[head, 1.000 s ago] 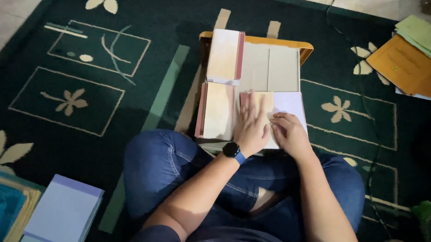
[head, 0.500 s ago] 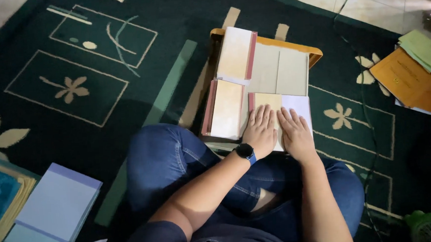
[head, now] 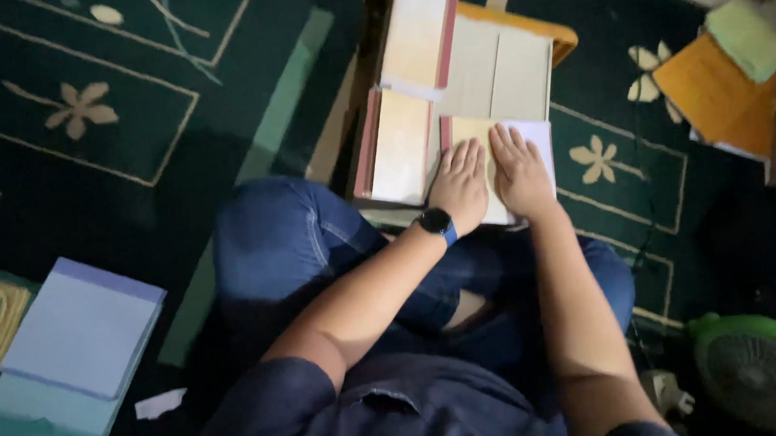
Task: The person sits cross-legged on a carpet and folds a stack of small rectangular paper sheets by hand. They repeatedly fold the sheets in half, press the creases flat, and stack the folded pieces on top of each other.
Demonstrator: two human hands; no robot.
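Observation:
I sit cross-legged on a dark green carpet with a low yellow board [head: 561, 37] in front of my knees. On it lie cream paper stacks with pink edges [head: 400, 143] and a white sheet [head: 534, 136]. My left hand [head: 460, 186], a black watch on its wrist, lies flat with fingers together on the cream sheet. Right beside it, my right hand [head: 520, 171] presses flat on the same sheet and the white one. Neither hand grips anything.
A pile of pale blue and teal paper [head: 76, 336] lies at my left. Orange and green folders [head: 722, 85] sit at the upper right. A green fan [head: 759, 367] stands at the lower right. A paper scrap [head: 159, 403] lies by my knee.
Both hands have flattened side by side on the sheet, the left one sliding up from a curled pose. The camera view has shifted nearer to the board.

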